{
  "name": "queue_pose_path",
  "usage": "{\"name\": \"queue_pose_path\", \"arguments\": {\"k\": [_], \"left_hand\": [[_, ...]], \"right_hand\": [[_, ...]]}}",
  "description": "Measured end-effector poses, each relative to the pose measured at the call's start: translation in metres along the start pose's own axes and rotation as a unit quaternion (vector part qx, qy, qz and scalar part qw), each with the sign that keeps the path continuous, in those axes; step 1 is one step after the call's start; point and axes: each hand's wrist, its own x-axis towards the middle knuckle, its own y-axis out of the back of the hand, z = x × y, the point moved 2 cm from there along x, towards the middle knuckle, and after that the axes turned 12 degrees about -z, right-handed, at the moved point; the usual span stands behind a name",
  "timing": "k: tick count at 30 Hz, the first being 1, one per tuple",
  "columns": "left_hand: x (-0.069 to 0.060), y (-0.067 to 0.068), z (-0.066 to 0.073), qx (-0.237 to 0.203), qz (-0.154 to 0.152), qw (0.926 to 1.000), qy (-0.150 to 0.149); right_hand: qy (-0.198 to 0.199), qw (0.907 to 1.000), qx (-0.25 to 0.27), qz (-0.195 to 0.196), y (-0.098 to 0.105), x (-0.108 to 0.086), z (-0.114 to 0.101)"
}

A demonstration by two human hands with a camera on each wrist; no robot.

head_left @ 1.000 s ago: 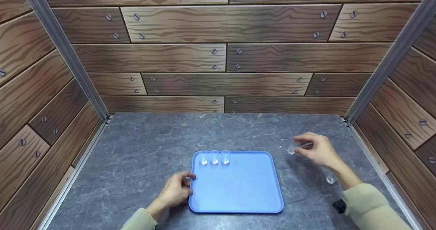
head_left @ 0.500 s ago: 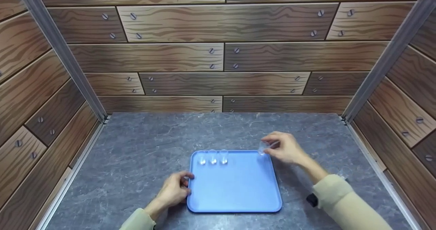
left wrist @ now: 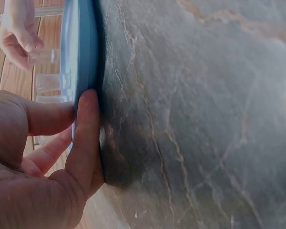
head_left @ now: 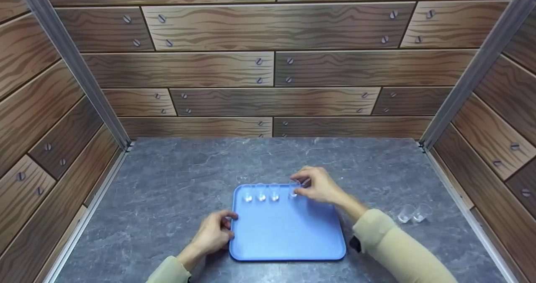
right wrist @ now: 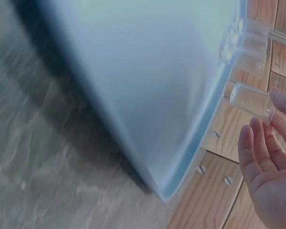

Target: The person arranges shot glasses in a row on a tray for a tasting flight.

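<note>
A blue tray (head_left: 289,237) lies on the table, three small clear cups (head_left: 261,194) in a row at its far left. My left hand (head_left: 212,232) grips the tray's left edge; in the left wrist view the thumb and fingers of that hand (left wrist: 47,157) pinch the rim. Over the tray's far side, right of the row, my right hand (head_left: 320,186) holds a fourth clear cup (head_left: 294,189) by thumb and fingers. The right wrist view shows the hand (right wrist: 276,167) pinching this cup (right wrist: 250,101) near its rim, the cup's base towards the tray.
Two more clear cups (head_left: 406,214) stand close together on the grey marbled table (head_left: 188,161), right of the tray and beyond my right forearm. Wood-patterned walls (head_left: 268,103) enclose the table at the back and both sides.
My right hand has carried its cup leftward from the table right of the tray to over the tray's far side. My left hand stays on the tray edge.
</note>
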Motion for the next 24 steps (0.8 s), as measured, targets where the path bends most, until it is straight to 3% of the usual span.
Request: {"name": "queue_pose_path", "arguments": {"k": [15, 24], "left_hand": [[0.0, 0.001, 0.001, 0.005, 0.003, 1.0, -0.007], [0.0, 0.0, 0.0, -0.013, -0.008, 0.9999, -0.004]], "right_hand": [[-0.043, 0.9988, 0.024, 0.004, -0.022, 0.01, 0.0], [-0.031, 0.9989, 0.034, 0.011, -0.026, 0.011, 0.0]]}}
